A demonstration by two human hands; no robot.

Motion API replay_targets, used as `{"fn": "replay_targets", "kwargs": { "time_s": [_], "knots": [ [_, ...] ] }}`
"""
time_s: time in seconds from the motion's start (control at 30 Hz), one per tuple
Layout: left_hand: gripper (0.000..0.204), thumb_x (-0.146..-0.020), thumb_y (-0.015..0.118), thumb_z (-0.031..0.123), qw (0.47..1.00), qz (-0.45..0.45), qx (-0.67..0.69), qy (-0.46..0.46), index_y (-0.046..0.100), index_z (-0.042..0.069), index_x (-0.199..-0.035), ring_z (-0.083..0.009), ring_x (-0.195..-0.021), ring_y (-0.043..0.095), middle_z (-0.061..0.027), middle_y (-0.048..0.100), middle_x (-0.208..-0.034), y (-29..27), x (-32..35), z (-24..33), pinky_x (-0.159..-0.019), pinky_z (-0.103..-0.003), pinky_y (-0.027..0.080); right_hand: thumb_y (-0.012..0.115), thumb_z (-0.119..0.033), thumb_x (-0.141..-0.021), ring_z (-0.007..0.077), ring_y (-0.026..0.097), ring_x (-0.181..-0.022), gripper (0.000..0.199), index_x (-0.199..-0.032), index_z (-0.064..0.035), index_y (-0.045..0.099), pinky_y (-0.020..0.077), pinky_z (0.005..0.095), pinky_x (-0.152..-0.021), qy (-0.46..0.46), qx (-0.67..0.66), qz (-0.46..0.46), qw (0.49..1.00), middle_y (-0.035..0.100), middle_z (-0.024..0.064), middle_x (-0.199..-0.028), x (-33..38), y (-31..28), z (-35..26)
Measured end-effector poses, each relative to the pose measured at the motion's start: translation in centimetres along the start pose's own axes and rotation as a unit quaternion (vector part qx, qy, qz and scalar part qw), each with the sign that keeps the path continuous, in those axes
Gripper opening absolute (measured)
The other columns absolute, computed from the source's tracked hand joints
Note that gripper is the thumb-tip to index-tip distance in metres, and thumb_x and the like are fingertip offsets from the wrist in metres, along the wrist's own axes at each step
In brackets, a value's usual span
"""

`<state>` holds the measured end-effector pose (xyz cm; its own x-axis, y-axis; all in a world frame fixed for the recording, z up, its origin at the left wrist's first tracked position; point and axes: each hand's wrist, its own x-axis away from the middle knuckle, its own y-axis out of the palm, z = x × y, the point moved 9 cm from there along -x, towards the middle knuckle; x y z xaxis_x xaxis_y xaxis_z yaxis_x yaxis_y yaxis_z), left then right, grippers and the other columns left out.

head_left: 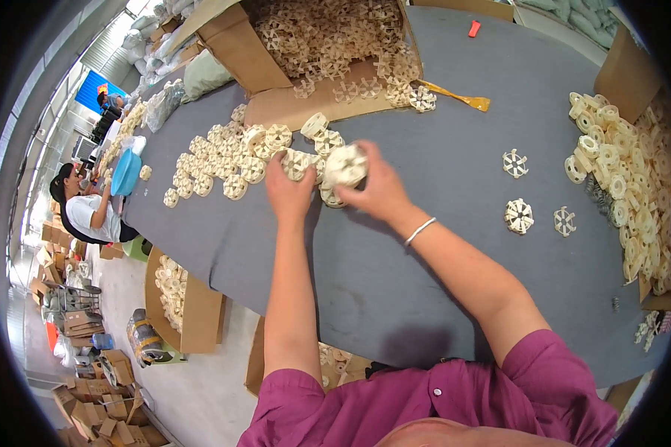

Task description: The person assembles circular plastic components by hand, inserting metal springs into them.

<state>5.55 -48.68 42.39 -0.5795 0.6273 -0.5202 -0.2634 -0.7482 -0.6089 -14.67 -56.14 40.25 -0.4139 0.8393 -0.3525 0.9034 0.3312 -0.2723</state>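
Note:
My right hand (385,190) grips a round cream plastic wheel part (347,164), slightly smeared by motion, above the grey table. Beside it, my left hand (287,194) has its fingers closed around another cream wheel part (298,162) at table height. One more part lies partly hidden beneath the right hand's piece. To the left spreads a cluster of similar wheel parts (220,153), with open spokes showing dark gaps. Off to the right lie a fuller wheel part (519,216) and two thin spoked pieces (514,163).
At the far side a cardboard box (242,45) spills spoked pieces onto its flap. An orange strip-like tool (462,97) lies beside it. Cream rings (611,164) and metal springs (596,195) are heaped at right. Another person (89,201) sits at left near a blue basin (127,173).

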Motion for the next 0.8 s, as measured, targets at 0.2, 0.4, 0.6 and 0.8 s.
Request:
{"fn": "replay_targets", "kwargs": {
  "time_s": [0.2, 0.4, 0.6, 0.8],
  "knots": [
    [0.070, -0.066, 0.087, 0.025, 0.989, -0.142, 0.007, -0.044, 0.055, 0.004, -0.124, -0.0360, -0.113, 0.060, -0.0191, 0.064, -0.120, 3.9, -0.8, -2.0, -0.093, -0.042, 0.050, 0.082, -0.026, -0.066, 0.0388, 0.060, -0.105, 0.076, -0.130, -0.0084, 0.046, 0.0510, 0.0439, -0.090, -0.122, 0.129, -0.031, 0.984, 0.059, 0.0185, -0.120, 1.4, 4.1, -0.3],
    [0.074, -0.071, 0.087, 0.022, 0.990, -0.022, 0.113, -0.084, 0.048, -0.001, -0.130, -0.0264, -0.108, 0.061, -0.0168, 0.060, -0.124, -3.6, 2.1, -3.1, -0.093, -0.038, 0.050, 0.083, -0.024, -0.067, 0.0434, 0.059, -0.109, 0.076, -0.130, -0.0085, 0.044, 0.0518, 0.0453, -0.090, -0.086, -0.017, -0.032, 0.996, 0.059, 0.0208, -0.121, 2.0, 2.1, 0.0],
    [0.046, -0.095, 0.066, 0.018, 0.837, 0.443, 0.275, -0.170, 0.046, -0.001, -0.132, -0.0223, -0.103, 0.061, -0.0127, 0.059, -0.122, -24.0, 17.5, -11.1, -0.088, -0.033, 0.052, 0.087, -0.027, -0.068, 0.0256, 0.062, -0.110, 0.084, -0.134, -0.0030, 0.041, 0.0503, 0.0368, -0.096, 0.040, -0.143, 0.018, 0.989, 0.061, 0.0171, -0.121, 2.5, -1.7, 3.3],
    [0.038, -0.088, 0.074, 0.035, 0.655, 0.254, 0.275, -0.656, 0.062, 0.006, -0.109, -0.0158, -0.058, 0.055, -0.0038, 0.062, -0.078, -12.2, 46.8, -32.9, -0.048, -0.034, 0.044, 0.086, -0.017, -0.074, 0.0187, 0.062, -0.106, 0.077, -0.133, 0.0019, 0.040, 0.0522, 0.0300, -0.091, 0.015, -0.200, 0.007, 0.980, 0.060, 0.0129, -0.119, 2.1, -1.6, 2.6]
  ]
}}
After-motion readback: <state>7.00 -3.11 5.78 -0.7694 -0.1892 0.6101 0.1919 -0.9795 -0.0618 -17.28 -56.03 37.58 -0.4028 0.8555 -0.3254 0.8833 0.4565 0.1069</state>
